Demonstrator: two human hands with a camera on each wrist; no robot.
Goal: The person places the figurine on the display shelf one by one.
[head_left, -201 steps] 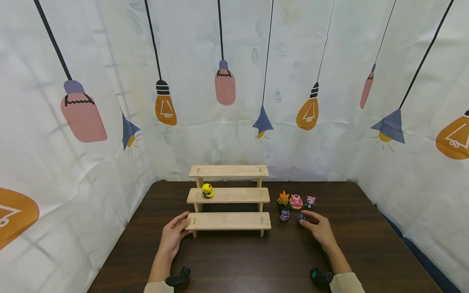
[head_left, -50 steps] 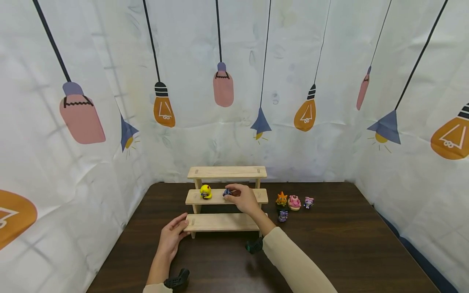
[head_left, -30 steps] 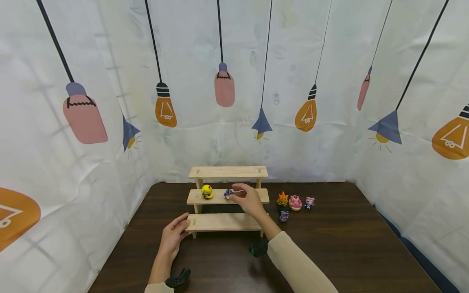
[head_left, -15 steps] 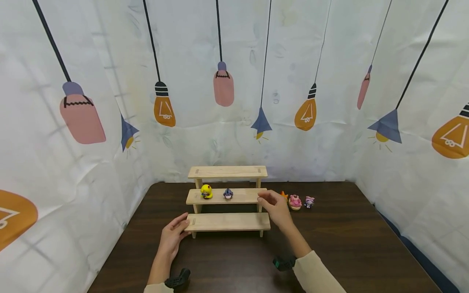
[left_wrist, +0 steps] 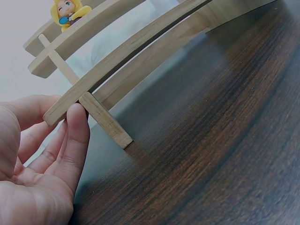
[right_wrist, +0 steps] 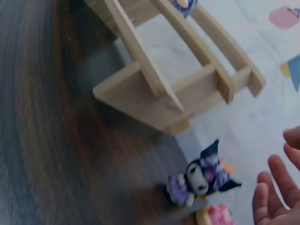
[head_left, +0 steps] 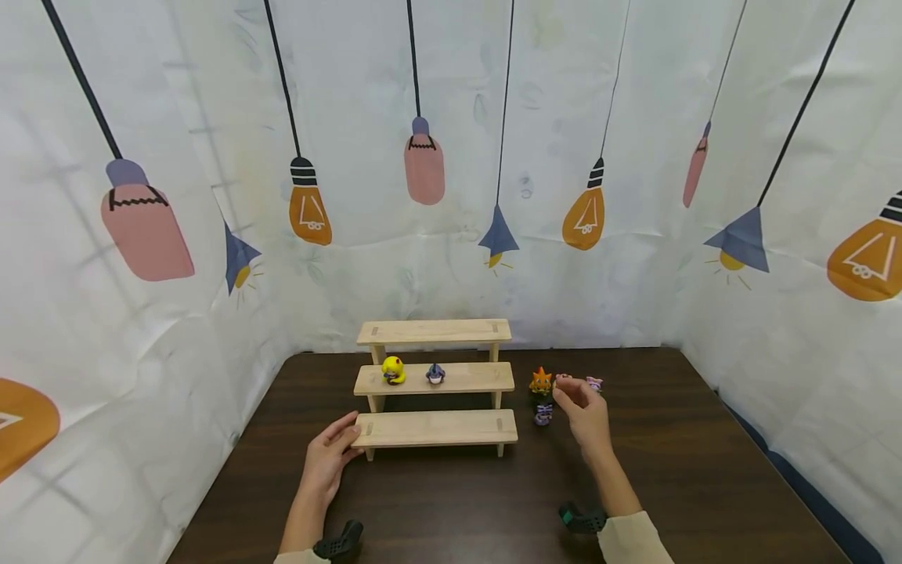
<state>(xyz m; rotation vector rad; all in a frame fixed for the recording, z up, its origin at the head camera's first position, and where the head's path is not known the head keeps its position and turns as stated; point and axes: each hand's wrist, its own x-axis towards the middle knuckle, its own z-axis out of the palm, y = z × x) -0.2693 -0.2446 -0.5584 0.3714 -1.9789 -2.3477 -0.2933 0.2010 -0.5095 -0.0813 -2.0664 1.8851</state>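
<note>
My left hand (head_left: 326,458) grips the left end of the bottom step of a three-step wooden display stand (head_left: 434,428); the left wrist view shows its fingers at the board's end (left_wrist: 61,110). On the middle step sit a yellow-haired figurine (head_left: 393,371) and, near the centre, a small blue figurine (head_left: 435,374). Over the figurines on the right hovers my right hand (head_left: 586,415), fingers loosely bent and holding nothing visible. It partly covers a pink figurine (right_wrist: 220,214). Close by stand an orange spiky figurine (head_left: 540,381) and a purple-and-black figurine (right_wrist: 199,178).
A small pink-and-lilac figurine (head_left: 595,384) stands behind my right hand, mostly hidden. All of this is on a dark wooden table (head_left: 451,509). A white curtain (head_left: 465,290) printed with lamps encloses the table's back and sides.
My right hand took the blue figurine from the table, set it on the middle step and let go. It then moved back right to the other figurines. The left hand kept its grip.
</note>
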